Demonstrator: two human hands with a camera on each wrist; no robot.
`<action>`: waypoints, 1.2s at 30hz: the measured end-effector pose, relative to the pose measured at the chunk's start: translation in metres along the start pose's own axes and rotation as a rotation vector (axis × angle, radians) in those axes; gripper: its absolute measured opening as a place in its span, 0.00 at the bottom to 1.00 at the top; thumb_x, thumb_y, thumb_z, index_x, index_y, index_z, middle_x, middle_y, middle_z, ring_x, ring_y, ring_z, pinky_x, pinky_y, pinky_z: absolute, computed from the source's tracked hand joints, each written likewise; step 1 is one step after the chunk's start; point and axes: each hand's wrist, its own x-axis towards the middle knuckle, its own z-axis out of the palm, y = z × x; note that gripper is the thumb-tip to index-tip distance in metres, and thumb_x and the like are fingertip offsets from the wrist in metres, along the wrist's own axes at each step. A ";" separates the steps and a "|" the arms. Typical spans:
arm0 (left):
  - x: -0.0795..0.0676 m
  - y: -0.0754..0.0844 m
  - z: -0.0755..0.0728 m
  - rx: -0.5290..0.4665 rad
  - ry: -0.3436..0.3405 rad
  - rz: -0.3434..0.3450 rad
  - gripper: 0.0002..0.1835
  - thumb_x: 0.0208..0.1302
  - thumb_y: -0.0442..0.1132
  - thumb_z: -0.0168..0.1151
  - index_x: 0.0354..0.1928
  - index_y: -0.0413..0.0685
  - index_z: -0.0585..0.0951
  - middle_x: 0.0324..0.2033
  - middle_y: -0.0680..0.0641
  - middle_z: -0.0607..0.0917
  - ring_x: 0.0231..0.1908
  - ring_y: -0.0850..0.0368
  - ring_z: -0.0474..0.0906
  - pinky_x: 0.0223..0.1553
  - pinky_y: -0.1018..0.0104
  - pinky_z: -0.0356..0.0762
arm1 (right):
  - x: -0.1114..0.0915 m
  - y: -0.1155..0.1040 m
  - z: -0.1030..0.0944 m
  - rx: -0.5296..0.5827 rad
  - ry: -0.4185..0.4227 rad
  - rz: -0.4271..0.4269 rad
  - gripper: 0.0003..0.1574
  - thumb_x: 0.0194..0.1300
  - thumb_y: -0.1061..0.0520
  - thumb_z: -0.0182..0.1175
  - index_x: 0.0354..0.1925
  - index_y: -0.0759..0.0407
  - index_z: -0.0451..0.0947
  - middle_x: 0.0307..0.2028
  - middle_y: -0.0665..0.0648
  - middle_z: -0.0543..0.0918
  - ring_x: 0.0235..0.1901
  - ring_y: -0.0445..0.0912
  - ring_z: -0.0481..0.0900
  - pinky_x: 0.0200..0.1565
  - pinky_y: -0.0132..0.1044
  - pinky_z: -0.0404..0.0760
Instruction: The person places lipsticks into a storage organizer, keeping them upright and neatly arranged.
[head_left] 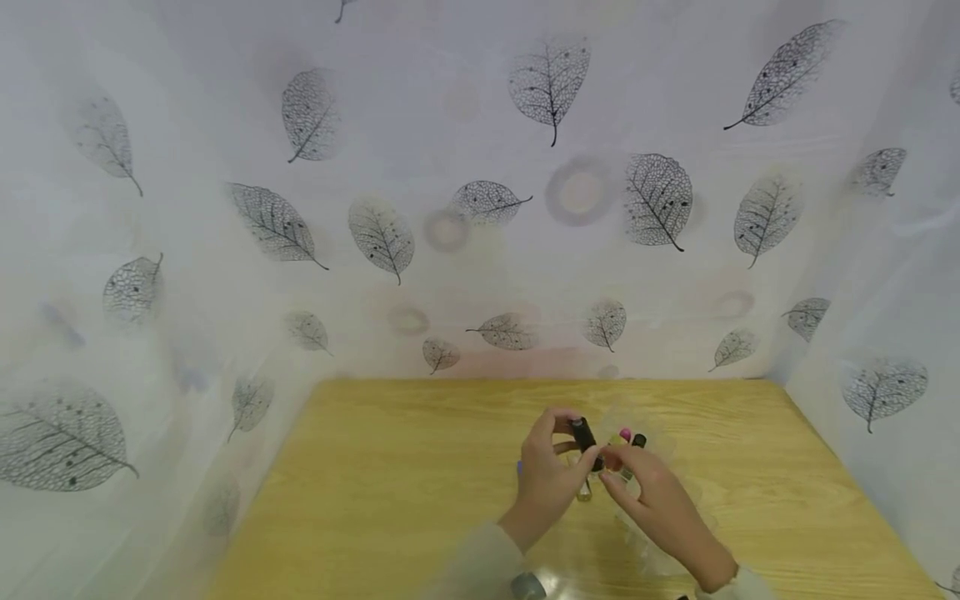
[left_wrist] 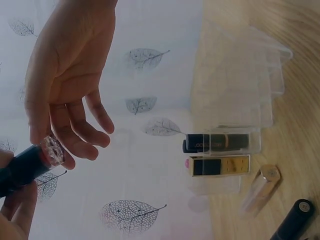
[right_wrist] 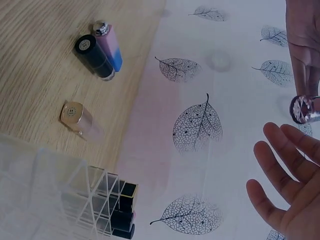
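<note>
My left hand [head_left: 551,475] holds a black lipstick tube [head_left: 582,435] in front of me, raised above the table. At the tube's other end, a clear faceted base [left_wrist: 51,150] shows between the thumb and finger of my right hand [head_left: 660,504], which pinches it. The remaining right fingers [left_wrist: 80,125] hang loosely bent, apart from the tube. Faceted end foremost, the tube also appears at the edge of the right wrist view. Beside the hands stands a clear stepped organizer [left_wrist: 240,95] with a black lipstick [left_wrist: 220,143] and a black-and-gold lipstick [left_wrist: 220,165] in its compartments.
Standing on the wooden table [head_left: 375,483] are a gold-capped lipstick [right_wrist: 75,117], another black tube [right_wrist: 94,56] and a pink-and-blue tube [right_wrist: 111,47]. A grey object [head_left: 528,586] lies at the near edge. A leaf-patterned curtain [head_left: 487,275] encloses the back and sides.
</note>
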 end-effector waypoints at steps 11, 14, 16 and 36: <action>-0.002 -0.001 -0.009 -0.048 -0.026 0.060 0.21 0.55 0.31 0.66 0.50 0.43 0.72 0.43 0.42 0.79 0.42 0.51 0.80 0.40 0.75 0.80 | 0.007 -0.005 -0.008 0.039 0.014 -0.014 0.16 0.54 0.64 0.65 0.44 0.60 0.78 0.37 0.49 0.82 0.33 0.36 0.76 0.33 0.32 0.78; -0.003 -0.005 -0.013 -0.040 -0.064 0.068 0.19 0.55 0.33 0.66 0.49 0.44 0.75 0.41 0.42 0.81 0.41 0.52 0.81 0.39 0.74 0.81 | 0.011 -0.003 -0.017 0.046 0.019 -0.018 0.19 0.53 0.65 0.66 0.45 0.60 0.78 0.39 0.50 0.83 0.34 0.35 0.77 0.35 0.32 0.79; -0.003 -0.008 -0.015 -0.028 -0.089 0.075 0.17 0.55 0.35 0.66 0.48 0.44 0.76 0.42 0.43 0.81 0.41 0.52 0.81 0.38 0.75 0.81 | 0.014 0.000 -0.022 0.054 0.011 -0.025 0.20 0.53 0.66 0.66 0.46 0.59 0.77 0.38 0.50 0.82 0.35 0.34 0.77 0.35 0.32 0.79; -0.009 -0.014 -0.012 0.148 -0.299 0.013 0.16 0.56 0.38 0.67 0.46 0.45 0.79 0.38 0.49 0.85 0.37 0.69 0.80 0.38 0.80 0.78 | 0.038 -0.001 -0.047 0.058 -0.166 -0.200 0.29 0.51 0.69 0.65 0.53 0.57 0.75 0.44 0.51 0.82 0.41 0.38 0.79 0.37 0.30 0.79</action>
